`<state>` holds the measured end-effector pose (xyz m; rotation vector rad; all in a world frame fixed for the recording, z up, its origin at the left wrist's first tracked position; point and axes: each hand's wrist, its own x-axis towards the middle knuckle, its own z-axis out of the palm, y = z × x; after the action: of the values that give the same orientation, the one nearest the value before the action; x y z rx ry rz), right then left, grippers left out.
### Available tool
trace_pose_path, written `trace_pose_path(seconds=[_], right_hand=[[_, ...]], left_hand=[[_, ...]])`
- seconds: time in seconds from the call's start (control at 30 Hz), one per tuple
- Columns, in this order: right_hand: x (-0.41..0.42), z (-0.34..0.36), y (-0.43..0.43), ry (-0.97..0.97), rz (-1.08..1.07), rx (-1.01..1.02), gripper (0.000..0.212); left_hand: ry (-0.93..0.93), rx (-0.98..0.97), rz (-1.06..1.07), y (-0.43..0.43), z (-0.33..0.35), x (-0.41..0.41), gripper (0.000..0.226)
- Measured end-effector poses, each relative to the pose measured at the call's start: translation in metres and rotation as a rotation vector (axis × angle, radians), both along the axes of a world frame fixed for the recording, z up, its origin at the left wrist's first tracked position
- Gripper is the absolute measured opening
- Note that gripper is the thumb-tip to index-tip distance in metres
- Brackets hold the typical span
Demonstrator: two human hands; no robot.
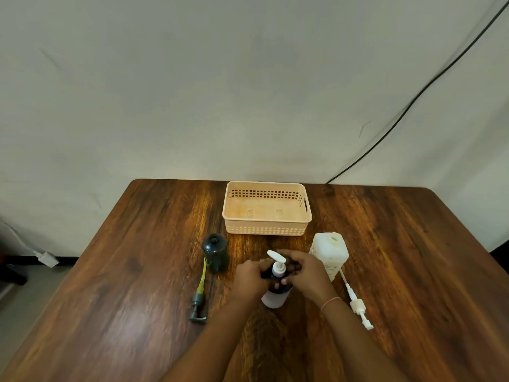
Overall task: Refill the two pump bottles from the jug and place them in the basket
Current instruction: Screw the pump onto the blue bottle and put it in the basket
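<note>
Pump bottles, two. One white-bodied pump bottle (275, 297) stands upright on the tabletop (137, 271) near the front centre, white pump head (278, 261) seated in its neck; the left hand (252, 274) grips its shoulder, fingers closed round it, and the right hand (305, 271) has its fingers closed about the pump collar. One dark green bottle (215, 252) stands open just to the left, its dark pump (199, 299) lying beside it on the wood.

Jug (329, 253), one: white, uncapped, upright, right of the hands. A loose white pump (356, 303) lies in front of it.

Basket (308, 213), one: peach plastic, nothing in it, behind all.

Handling, judged: rigid smooth plastic, heavier once filled, possibly slippery; best held low on the body, not by the pump.
</note>
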<state>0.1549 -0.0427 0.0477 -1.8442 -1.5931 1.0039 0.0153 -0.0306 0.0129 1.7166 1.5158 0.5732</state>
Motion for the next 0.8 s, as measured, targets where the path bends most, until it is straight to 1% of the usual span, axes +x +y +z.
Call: trace_pose_path(seconds=[0.17, 0.23, 0.33, 0.37, 0.47, 0.57, 0.63, 0.67, 0.8], right_hand=[[-0.004, -0.004, 0.001, -0.022, -0.074, 0.039, 0.03], [-0.004, -0.006, 0.002, -0.036, -0.058, 0.023, 0.035], [-0.001, -0.008, 0.005, 0.021, 0.007, 0.022, 0.05], [-0.001, -0.008, 0.005, 0.027, -0.006, 0.026, 0.048], [0.0, -0.011, 0.004, 0.011, -0.072, 0.028, 0.032], [0.0, -0.015, 0.003, 0.045, -0.062, 0.028, 0.037], [0.001, -0.018, 0.003, 0.083, -0.023, 0.04, 0.048], [0.001, -0.018, 0.004, 0.077, -0.012, 0.048, 0.05], [-0.001, -0.018, 0.004, 0.027, -0.059, 0.048, 0.033]], left_hand=[[-0.015, 0.012, 0.007, 0.001, 0.002, -0.001, 0.048], [-0.01, 0.021, 0.011, 0.0, 0.003, -0.002, 0.047], [0.004, 0.034, -0.002, 0.001, 0.004, -0.002, 0.049], [0.007, 0.033, -0.004, 0.002, 0.003, -0.002, 0.05], [0.018, 0.028, -0.013, 0.003, 0.003, -0.001, 0.047], [0.031, 0.002, -0.013, 0.004, 0.003, -0.001, 0.047], [0.022, 0.003, -0.017, 0.004, 0.003, -0.001, 0.048], [0.021, 0.01, -0.021, 0.004, 0.003, -0.001, 0.049], [0.012, 0.007, -0.012, 0.004, 0.002, -0.001, 0.047]])
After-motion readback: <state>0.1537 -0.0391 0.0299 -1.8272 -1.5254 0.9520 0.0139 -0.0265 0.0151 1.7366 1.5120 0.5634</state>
